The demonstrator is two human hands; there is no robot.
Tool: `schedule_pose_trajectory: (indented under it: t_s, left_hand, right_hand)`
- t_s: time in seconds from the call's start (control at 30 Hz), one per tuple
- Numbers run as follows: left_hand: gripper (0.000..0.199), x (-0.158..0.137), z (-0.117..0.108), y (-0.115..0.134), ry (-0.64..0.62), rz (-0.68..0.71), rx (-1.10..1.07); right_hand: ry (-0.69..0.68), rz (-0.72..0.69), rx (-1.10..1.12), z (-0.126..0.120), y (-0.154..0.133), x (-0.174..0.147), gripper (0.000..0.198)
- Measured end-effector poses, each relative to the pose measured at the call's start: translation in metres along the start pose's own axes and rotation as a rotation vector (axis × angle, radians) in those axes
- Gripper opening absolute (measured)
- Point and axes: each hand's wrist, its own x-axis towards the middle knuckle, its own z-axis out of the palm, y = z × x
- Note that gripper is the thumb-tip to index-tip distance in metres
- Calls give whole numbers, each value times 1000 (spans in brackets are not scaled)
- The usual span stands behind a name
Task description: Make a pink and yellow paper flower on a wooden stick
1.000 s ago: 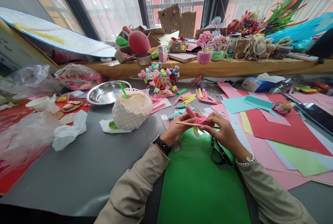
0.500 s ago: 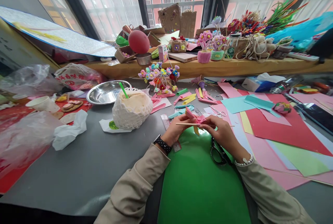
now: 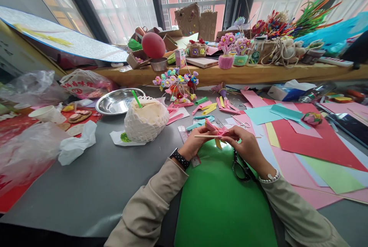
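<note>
My left hand (image 3: 193,144) is closed on a bundle of folded pink paper strips (image 3: 212,125), with a yellow strip (image 3: 218,143) hanging below. A thin wooden stick (image 3: 206,136) lies level across the front of the bundle, its left end passing over my left fingers. My right hand (image 3: 247,143) pinches the stick against the paper, and the stick's other end pokes out behind that hand. Black-handled scissors (image 3: 240,176) rest under my right wrist on a green sheet (image 3: 224,205). Beyond my hands lie small silver scissors (image 3: 243,123).
A coconut in a white foam net (image 3: 146,124) with a green straw stands left, near a metal plate (image 3: 110,105). Coloured paper sheets (image 3: 313,139) cover the right side. Loose folded strips (image 3: 208,108) and pipe-cleaner flowers (image 3: 175,82) lie ahead, before a crowded wooden ledge (image 3: 207,76).
The stick's right end sticks out very slightly further, and the hanging yellow strip has swung a little to the right. Both hands stay almost in place.
</note>
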Motion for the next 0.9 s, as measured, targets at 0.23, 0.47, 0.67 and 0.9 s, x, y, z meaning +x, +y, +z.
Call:
schedule_pose_trajectory:
  t_s: [0.23,0.47,0.67,0.9]
  left_hand:
    - [27,0,1,1,9,-4,-12]
    - [24,-1,2,4,53,23,-79]
    - [24,1,-1,1,54,33,-88]
    - [23,1,-2,-2,11,31,-50]
  right_hand:
    - [1,4,14,1,0,0,20]
    - [10,-15,-38,0,0,0,23]
    - [117,-111,-131,-5,-3,0,21]
    - [113,-184,-139,-2,-3,0,9]
